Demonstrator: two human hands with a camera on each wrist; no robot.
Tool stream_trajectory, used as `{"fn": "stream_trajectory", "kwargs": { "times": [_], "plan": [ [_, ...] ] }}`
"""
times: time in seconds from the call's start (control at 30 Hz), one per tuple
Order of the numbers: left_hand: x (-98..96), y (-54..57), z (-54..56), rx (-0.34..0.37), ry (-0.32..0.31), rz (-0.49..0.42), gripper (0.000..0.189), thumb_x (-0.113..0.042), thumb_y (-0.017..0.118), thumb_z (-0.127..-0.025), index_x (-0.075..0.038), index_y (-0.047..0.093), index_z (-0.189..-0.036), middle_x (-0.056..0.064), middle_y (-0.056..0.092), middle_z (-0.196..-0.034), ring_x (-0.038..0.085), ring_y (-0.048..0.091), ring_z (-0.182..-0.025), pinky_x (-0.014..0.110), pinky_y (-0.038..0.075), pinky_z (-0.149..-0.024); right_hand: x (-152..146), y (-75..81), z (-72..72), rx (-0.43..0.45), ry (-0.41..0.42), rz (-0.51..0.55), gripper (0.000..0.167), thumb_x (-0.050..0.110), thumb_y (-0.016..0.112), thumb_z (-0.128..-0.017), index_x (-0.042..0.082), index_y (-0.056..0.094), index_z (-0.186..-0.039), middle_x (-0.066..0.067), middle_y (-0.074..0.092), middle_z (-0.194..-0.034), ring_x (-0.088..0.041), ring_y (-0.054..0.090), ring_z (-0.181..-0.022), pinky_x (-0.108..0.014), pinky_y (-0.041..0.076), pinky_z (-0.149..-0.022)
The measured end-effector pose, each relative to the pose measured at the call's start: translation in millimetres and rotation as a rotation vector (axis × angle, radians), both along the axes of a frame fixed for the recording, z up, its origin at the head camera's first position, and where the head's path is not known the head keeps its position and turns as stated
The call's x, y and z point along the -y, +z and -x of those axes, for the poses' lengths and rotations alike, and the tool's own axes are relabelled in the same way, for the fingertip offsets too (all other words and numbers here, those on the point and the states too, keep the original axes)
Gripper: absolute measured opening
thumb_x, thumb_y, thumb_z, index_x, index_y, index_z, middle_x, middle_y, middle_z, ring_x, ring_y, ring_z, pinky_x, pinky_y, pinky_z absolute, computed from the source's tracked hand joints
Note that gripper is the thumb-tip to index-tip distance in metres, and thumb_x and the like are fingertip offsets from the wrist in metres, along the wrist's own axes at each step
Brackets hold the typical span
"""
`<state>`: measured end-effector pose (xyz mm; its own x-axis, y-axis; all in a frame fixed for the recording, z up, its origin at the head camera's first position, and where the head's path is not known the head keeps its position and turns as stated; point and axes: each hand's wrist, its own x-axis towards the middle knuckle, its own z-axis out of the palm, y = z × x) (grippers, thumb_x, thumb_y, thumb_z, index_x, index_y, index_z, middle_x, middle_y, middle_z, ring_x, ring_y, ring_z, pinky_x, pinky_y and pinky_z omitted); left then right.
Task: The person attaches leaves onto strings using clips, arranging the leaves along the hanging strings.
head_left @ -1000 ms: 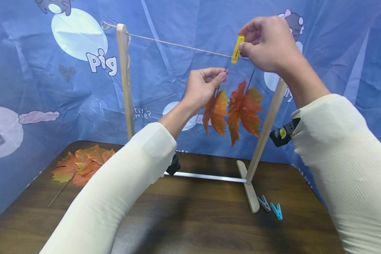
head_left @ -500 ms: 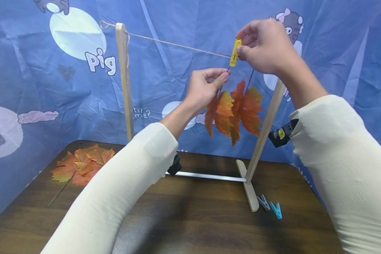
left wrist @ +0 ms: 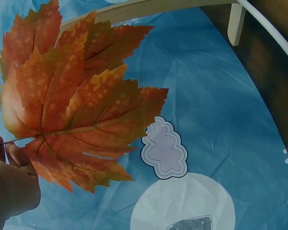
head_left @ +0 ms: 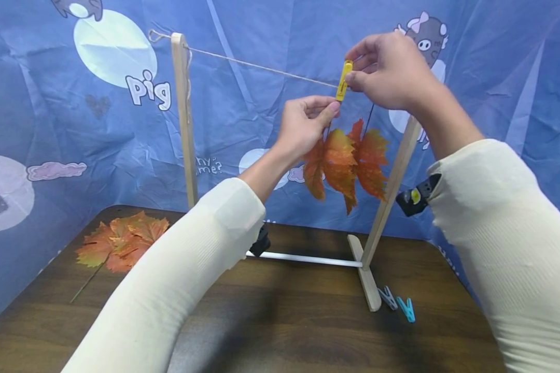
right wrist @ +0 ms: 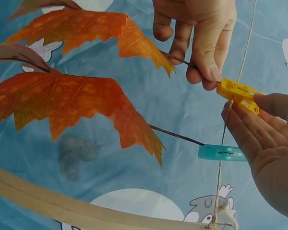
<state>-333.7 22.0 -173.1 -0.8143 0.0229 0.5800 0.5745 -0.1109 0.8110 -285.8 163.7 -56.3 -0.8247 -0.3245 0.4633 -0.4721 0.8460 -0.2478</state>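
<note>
My left hand point(head_left: 308, 122) pinches the thin dark stem of an orange maple leaf point(head_left: 339, 160), which hangs below the fingers. With thumb and fingers my right hand point(head_left: 392, 70) grips a yellow clothespin point(head_left: 344, 81) at the string point(head_left: 270, 68). In the right wrist view the yellow clothespin point(right wrist: 237, 93) sits across the string, its tip meeting the stem's end beside my left thumb. Just along the string, a teal clothespin point(right wrist: 222, 152) holds the stem of a second maple leaf point(right wrist: 81, 103). The left wrist view shows the held leaf point(left wrist: 81, 115) overlapping the other.
A wooden frame with a left post point(head_left: 183, 119) and right post point(head_left: 392, 191) carries the string; a white bar point(head_left: 308, 259) joins them low down. More maple leaves point(head_left: 126, 238) lie on the table point(head_left: 280, 321) at left. A grey clothespin point(head_left: 387, 298) and a blue clothespin point(head_left: 406, 310) lie at right.
My right hand and the yellow clothespin have come down slightly and left, onto the string and stem. My left hand has shifted a little right, bringing its leaf over the hanging one.
</note>
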Motion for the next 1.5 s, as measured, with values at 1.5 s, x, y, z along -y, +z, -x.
{"fn": "stream_trajectory", "kwargs": {
  "times": [1.5],
  "plan": [
    [50.7, -27.6, -3.3, 0.074, 0.029, 0.025, 0.027, -0.02, 0.074, -0.096, -0.003, 0.075, -0.117, 0.005, 0.075, -0.108, 0.024, 0.068, -0.09, 0.045, 0.056, -0.078, -41.4, 4.8, -38.0, -0.068, 0.053, 0.029, 0.052, 0.031, 0.058, -0.105, 0.01, 0.048, -0.152, -0.014, 0.06, -0.143, -0.029, 0.059, -0.13, -0.034, 0.045, -0.109]
  ]
}}
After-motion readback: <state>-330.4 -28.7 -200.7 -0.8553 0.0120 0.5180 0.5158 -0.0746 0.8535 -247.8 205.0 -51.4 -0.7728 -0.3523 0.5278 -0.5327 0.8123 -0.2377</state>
